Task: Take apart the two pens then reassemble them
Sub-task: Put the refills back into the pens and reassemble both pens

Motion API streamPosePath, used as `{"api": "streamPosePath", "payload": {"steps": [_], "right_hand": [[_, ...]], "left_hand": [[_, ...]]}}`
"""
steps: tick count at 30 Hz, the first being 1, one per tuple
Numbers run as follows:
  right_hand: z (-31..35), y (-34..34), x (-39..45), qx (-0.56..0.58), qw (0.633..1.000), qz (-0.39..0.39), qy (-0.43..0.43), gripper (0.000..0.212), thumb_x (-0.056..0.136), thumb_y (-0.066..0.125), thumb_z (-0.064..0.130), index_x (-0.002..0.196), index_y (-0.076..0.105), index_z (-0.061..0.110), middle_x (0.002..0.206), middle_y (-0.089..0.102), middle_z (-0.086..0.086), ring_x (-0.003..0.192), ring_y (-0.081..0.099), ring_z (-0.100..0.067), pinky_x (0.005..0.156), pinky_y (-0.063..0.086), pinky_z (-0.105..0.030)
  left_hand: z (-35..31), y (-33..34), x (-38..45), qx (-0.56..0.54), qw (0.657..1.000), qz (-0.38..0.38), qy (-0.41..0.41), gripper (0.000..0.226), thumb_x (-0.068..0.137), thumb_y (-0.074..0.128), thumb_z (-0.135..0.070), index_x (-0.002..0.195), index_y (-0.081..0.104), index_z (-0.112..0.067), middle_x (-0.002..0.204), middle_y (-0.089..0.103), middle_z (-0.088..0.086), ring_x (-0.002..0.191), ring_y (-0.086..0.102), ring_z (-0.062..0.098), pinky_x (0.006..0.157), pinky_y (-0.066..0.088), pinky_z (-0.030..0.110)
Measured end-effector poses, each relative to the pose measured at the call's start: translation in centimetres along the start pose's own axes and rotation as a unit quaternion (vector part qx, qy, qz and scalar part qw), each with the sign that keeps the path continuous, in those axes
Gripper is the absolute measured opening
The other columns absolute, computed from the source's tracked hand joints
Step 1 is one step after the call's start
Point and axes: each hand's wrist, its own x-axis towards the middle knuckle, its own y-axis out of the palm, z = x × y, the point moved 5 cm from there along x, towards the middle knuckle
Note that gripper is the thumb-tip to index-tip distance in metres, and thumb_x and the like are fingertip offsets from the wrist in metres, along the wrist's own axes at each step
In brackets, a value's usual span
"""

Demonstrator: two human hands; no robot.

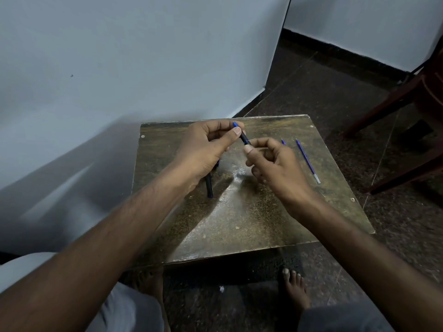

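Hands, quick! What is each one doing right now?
Left hand: fingers curled round the dark pen barrel, holding it up.
Right hand: fingertips pinched at the barrel's lower end; whether it grips anything cannot be told.

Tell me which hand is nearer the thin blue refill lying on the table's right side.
Right. The right hand hovers just left of the thin blue refill, not touching it. The left hand is farther left, gripping a dark pen barrel.

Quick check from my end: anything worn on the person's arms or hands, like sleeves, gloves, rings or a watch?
Nothing visible. The left hand and right hand are bare, no gloves, rings or watch showing, and both forearms are uncovered as far as the view shows.
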Motion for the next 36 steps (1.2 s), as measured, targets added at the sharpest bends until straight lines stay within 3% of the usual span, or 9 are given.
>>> {"api": "streamPosePath", "payload": {"steps": [3,7,11,16,21,26,30,34,36], "right_hand": [[-0.16,-0.29,0.17,-0.003,1.0,-0.004,-0.003,0.01,0.105,0.07,0.027,0.108,0.069,0.017,0.083,0.071,0.002,0.063,0.057,-0.006,0.062,0.044,-0.026],[-0.29,-0.03,-0.04,0.0,1.0,0.008,0.014,0.03,0.114,0.052,0.037,0.11,0.075,0.019,0.085,0.069,0.002,0.062,0.055,-0.006,0.059,0.044,-0.021],[-0.17,-0.06,0.09,0.01,1.0,-0.001,0.002,0.011,0.103,0.073,0.029,0.105,0.066,0.02,0.082,0.07,0.002,0.063,0.058,-0.004,0.063,0.046,-0.026],[-0.02,0.02,0.05,0.019,1.0,-0.004,-0.005,0.007,0.104,0.071,0.025,0.101,0.066,0.021,0.081,0.073,-0.002,0.065,0.057,-0.018,0.061,0.045,-0.032],[-0.44,0.12,0.08,0.018,1.0,-0.008,0.014,0.028,0.113,0.055,0.038,0.106,0.074,0.018,0.083,0.071,0.005,0.06,0.056,-0.008,0.059,0.044,-0.023],[-0.09,0.03,0.08,0.012,1.0,-0.007,-0.002,0.007,0.105,0.07,0.03,0.102,0.069,0.024,0.079,0.068,0.006,0.059,0.055,-0.002,0.06,0.042,-0.026],[-0.19,0.21,-0.04,0.025,1.0,0.003,0.015,0.029,0.113,0.053,0.037,0.112,0.077,0.02,0.083,0.068,0.002,0.058,0.053,-0.007,0.055,0.042,-0.02],[0.0,0.07,-0.01,0.016,1.0,-0.003,0.005,0.011,0.103,0.072,0.029,0.108,0.067,0.02,0.081,0.071,0.003,0.06,0.058,-0.006,0.056,0.045,-0.021],[-0.33,0.05,0.01,0.015,1.0,0.003,0.014,0.007,0.107,0.067,0.029,0.103,0.068,0.023,0.082,0.073,0.004,0.06,0.056,-0.008,0.057,0.044,-0.023]], "left_hand": [[0.08,0.01,-0.04,-0.005,1.0,0.003,-0.007,0.012,0.101,0.076,-0.028,0.11,0.084,-0.028,0.089,0.081,-0.018,0.067,0.06,-0.013,0.061,0.045,0.008],[0.03,0.22,-0.14,-0.009,1.0,0.008,-0.008,0.014,0.102,0.076,-0.027,0.113,0.084,-0.025,0.1,0.084,-0.012,0.072,0.063,-0.013,0.068,0.048,0.01],[0.05,0.25,-0.16,-0.007,1.0,0.005,-0.015,0.016,0.102,0.075,-0.028,0.115,0.084,-0.023,0.109,0.085,-0.006,0.07,0.06,-0.007,0.063,0.047,0.011],[0.37,0.11,-0.38,-0.041,0.999,-0.02,-0.029,0.024,0.095,0.081,-0.041,0.109,0.085,-0.023,0.098,0.082,-0.009,0.068,0.06,-0.006,0.064,0.046,0.016],[0.3,0.49,-0.29,-0.058,0.998,-0.016,-0.022,0.026,0.096,0.08,-0.034,0.113,0.085,-0.015,0.106,0.084,-0.004,0.064,0.057,-0.012,0.062,0.044,0.01],[0.37,0.46,-0.26,-0.063,0.997,-0.018,-0.027,0.025,0.097,0.08,-0.033,0.115,0.085,-0.017,0.11,0.085,-0.006,0.065,0.058,-0.014,0.061,0.044,0.009],[0.37,0.4,-0.22,-0.056,0.998,-0.012,-0.028,0.023,0.097,0.08,-0.033,0.114,0.085,-0.018,0.102,0.084,-0.01,0.065,0.058,-0.015,0.06,0.043,0.008],[0.39,0.08,-0.12,-0.047,0.998,-0.013,-0.032,0.022,0.097,0.08,-0.037,0.111,0.086,-0.022,0.111,0.085,0.001,0.064,0.056,-0.013,0.063,0.043,0.014],[0.5,0.0,-0.11,-0.041,0.998,-0.014,-0.037,0.023,0.095,0.081,-0.04,0.11,0.086,-0.024,0.112,0.084,0.004,0.065,0.056,-0.01,0.064,0.043,0.017]]}}
